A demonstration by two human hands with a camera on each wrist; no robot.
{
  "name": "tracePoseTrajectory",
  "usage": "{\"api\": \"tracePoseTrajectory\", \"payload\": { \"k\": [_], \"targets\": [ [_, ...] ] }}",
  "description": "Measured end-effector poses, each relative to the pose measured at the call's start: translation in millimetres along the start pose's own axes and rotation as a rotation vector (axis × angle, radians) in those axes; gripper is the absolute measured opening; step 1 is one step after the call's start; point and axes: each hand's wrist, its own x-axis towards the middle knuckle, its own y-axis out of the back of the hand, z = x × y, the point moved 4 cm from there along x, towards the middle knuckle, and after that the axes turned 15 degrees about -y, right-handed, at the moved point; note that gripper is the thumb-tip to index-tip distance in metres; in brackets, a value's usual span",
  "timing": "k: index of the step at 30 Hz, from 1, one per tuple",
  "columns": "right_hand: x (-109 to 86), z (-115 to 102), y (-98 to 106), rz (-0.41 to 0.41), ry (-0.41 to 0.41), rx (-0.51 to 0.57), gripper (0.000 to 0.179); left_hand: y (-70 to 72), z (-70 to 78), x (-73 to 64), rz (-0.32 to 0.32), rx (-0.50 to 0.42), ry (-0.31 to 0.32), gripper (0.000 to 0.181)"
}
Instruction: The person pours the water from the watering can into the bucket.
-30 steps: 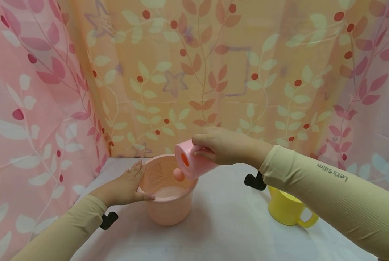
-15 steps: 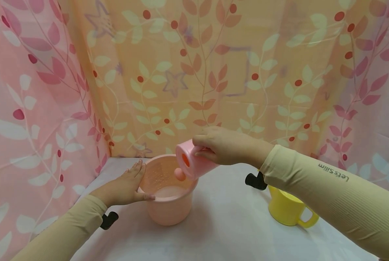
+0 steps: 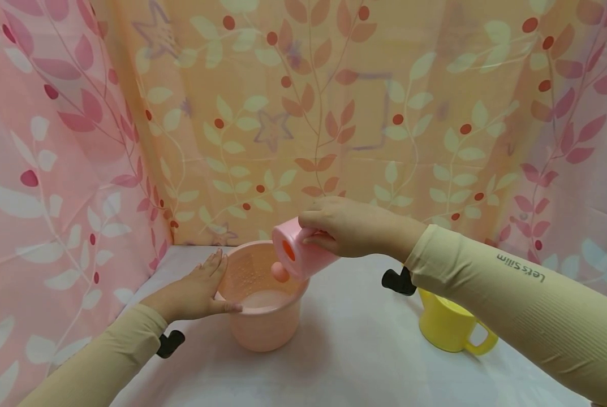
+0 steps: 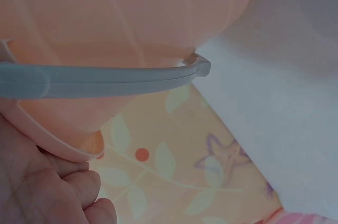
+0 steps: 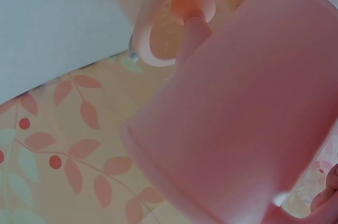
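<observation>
My right hand (image 3: 351, 226) grips the handle of a pink toy watering can (image 3: 310, 257), which is tipped to the left. Its round orange-pink sprinkler head (image 3: 280, 272) hangs over the mouth of a peach plastic bucket (image 3: 263, 333). In the right wrist view the spout (image 5: 194, 36) points into the bucket. My left hand (image 3: 193, 291) rests on the bucket's left rim, fingers spread and thumb along the front edge. The left wrist view shows the bucket's grey handle (image 4: 111, 81) lowered against its side. Droplets dot the inner wall; whether water is flowing is unclear.
A yellow mug-shaped container (image 3: 446, 327) with a side handle stands on the white tabletop (image 3: 354, 350) at right, partly behind my right sleeve (image 3: 517, 305). Leaf-patterned curtains (image 3: 334, 113) close in the back and both sides.
The tipped watering can shifts only very slightly above the bucket. My left hand stays on the rim, and the bucket keeps its place.
</observation>
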Motion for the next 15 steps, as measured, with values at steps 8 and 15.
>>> {"api": "tracePoseTrajectory", "payload": {
  "k": [8, 15],
  "targets": [
    [-0.1, -0.2, 0.0, 0.005, 0.017, -0.003, 0.019, -0.1, -0.7, -0.2, 0.002, -0.01, 0.001, 0.123],
    [0.3, -1.0, 1.5, -0.003, 0.017, -0.017, 0.02, -0.9, -1.5, 0.4, -0.004, -0.017, 0.007, 0.123]
  ]
}}
